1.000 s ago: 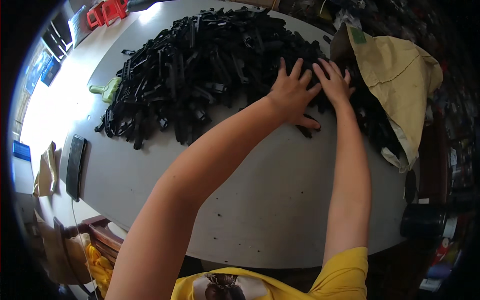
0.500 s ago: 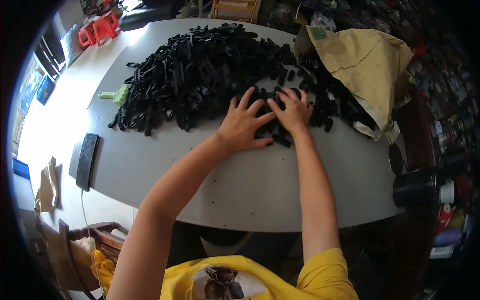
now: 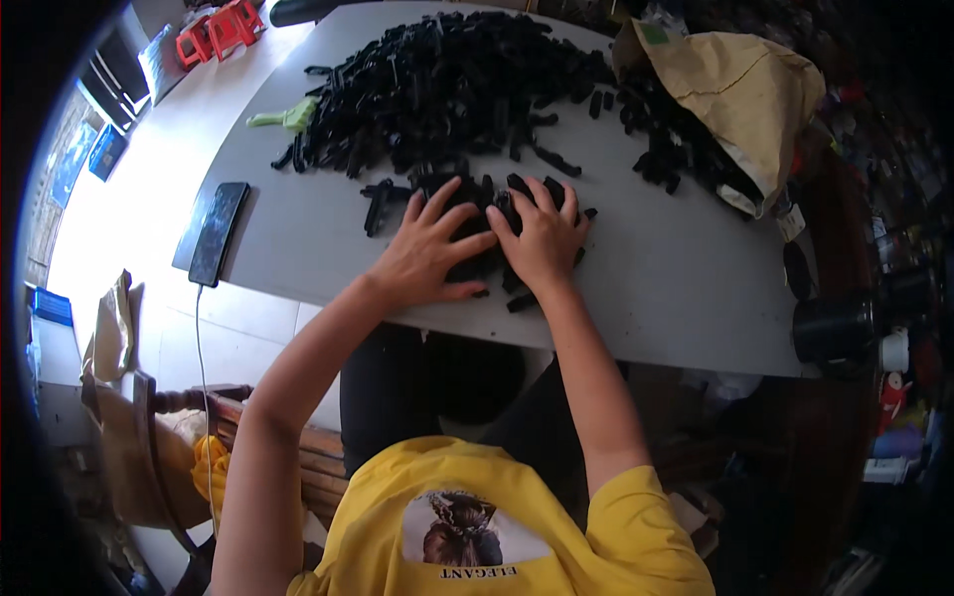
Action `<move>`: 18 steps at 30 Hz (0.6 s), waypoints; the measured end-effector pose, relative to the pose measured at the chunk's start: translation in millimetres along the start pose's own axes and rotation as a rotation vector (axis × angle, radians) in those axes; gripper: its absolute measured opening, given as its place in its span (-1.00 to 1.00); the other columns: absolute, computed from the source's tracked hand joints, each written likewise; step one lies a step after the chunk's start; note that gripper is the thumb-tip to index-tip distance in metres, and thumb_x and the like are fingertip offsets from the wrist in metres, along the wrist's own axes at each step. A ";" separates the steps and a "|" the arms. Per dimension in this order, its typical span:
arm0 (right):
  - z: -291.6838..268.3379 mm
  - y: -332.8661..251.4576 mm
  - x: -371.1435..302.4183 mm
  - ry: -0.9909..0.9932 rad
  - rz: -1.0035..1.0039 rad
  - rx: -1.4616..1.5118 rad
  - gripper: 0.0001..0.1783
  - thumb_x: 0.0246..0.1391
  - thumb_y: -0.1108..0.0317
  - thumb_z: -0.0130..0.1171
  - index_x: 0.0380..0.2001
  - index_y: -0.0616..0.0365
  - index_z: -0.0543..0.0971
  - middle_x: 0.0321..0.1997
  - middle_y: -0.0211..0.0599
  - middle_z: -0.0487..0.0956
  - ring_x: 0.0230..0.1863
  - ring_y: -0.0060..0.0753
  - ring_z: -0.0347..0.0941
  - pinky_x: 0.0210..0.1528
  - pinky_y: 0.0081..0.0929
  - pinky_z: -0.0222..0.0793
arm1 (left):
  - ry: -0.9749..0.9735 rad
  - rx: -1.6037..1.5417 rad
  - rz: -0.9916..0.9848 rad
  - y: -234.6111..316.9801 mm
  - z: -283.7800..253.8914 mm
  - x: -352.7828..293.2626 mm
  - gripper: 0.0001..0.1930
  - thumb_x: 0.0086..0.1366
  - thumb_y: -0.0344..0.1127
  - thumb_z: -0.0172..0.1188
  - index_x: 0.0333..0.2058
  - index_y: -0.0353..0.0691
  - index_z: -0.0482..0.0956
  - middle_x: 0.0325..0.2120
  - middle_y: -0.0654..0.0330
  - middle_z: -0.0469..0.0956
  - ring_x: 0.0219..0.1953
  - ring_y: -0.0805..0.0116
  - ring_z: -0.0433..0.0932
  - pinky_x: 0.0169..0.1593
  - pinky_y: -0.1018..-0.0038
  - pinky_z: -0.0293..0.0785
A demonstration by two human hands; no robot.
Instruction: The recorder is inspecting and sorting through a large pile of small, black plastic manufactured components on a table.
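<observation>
The left hand [image 3: 425, 253] and right hand [image 3: 543, 238] lie with fingers spread over loose black parts [image 3: 483, 266]. Parts show at the left hand's 3 o'clock, between its index finger and thumb, and at the right hand's 9 o'clock; whether any are gripped, I cannot tell. The main pile [image 3: 437, 94] sits at 12 o'clock, the bag [image 3: 740, 89] at 2.

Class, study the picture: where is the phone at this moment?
In the head view, the phone lies near the left edge of the grey table, left of the left hand, with a white cable at its lower end.
</observation>
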State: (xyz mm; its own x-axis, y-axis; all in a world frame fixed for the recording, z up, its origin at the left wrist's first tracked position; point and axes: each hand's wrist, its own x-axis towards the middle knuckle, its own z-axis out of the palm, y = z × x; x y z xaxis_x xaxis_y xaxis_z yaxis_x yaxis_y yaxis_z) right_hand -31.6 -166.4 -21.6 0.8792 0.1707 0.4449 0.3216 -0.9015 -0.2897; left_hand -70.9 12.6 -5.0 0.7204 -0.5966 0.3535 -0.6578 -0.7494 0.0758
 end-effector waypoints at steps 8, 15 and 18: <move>-34.2 35.6 5.7 -0.018 0.022 0.385 -0.63 0.18 0.02 -0.09 -0.11 -0.08 0.56 0.09 -0.31 0.44 0.28 -0.05 0.05 0.24 0.10 -0.25 | 0.037 0.000 -0.120 1.0 -16.5 -9.9 -0.43 0.16 0.15 0.03 0.09 0.03 0.32 0.14 0.07 0.19 0.31 0.00 -0.08 0.19 -0.20 -0.13; -82.3 21.4 -73.9 0.002 -0.136 0.436 -0.87 -0.10 0.53 0.22 -0.41 0.27 0.52 -0.37 -0.27 0.51 -0.28 -0.26 0.48 -0.24 -0.39 0.41 | 0.296 -0.278 -0.260 25.6 -20.2 -28.5 -0.75 0.05 -0.34 0.23 -0.28 -0.20 0.43 -0.43 0.17 0.41 -0.33 0.16 0.43 -0.27 0.37 0.38; -75.3 4.0 -91.3 -0.092 -0.191 0.294 -0.81 -0.14 0.50 0.26 -0.39 0.25 0.51 -0.37 -0.25 0.49 -0.32 -0.26 0.49 -0.32 -0.39 0.42 | 0.172 -0.135 -0.374 48.8 -21.9 -14.4 -0.75 0.01 -0.29 0.26 -0.37 -0.19 0.39 -0.47 0.20 0.36 -0.39 0.20 0.43 -0.36 0.35 0.37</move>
State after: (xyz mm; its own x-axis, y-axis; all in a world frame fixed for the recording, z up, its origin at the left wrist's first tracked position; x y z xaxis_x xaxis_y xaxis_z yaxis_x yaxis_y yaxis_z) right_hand -137.1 -215.6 0.5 0.8173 0.3719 0.4402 0.5585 -0.6995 -0.4458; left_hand -118.2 -9.1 14.1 0.8751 -0.2263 0.4279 -0.3897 -0.8537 0.3455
